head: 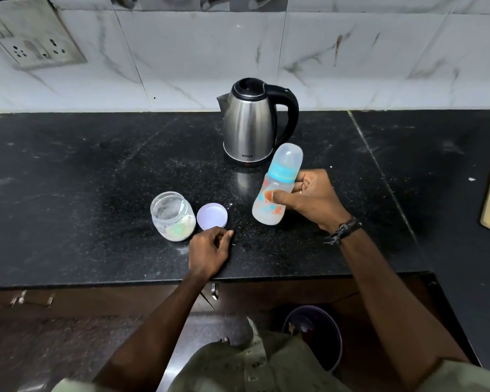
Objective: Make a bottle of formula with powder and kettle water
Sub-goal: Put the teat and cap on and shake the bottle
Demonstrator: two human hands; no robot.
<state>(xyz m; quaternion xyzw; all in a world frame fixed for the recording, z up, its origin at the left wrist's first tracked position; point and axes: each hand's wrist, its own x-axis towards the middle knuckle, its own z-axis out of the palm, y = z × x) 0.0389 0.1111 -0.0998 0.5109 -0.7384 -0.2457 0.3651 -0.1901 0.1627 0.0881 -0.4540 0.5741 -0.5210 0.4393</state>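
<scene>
1. The task looks close to done: the bottle (276, 188) has its teal collar, teat and clear cap on, and its lower part looks cloudy white, as if powder and water are already mixed
2. The powder jar (172, 217) stands open on the dark counter (96, 171), a little pale powder left at its bottom; its lid (212, 216) lies upturned just beside it on the right
3. What seems left: shaking or setting down the bottle, and putting the lid back on the jar
4. The kettle (251, 123) stands upright at the back, lid down, spout to the left, handle to the right, untouched
5. The right hand (311, 198) grips the bottle round its middle, thumb across the front, holding it tilted with the cap leaning up and to the right, in front of the kettle
6. The left hand (210, 250) rests on the counter near its front edge, fingers loosely curled and holding nothing, fingertips just short of the lid, the bottle well to its right
</scene>
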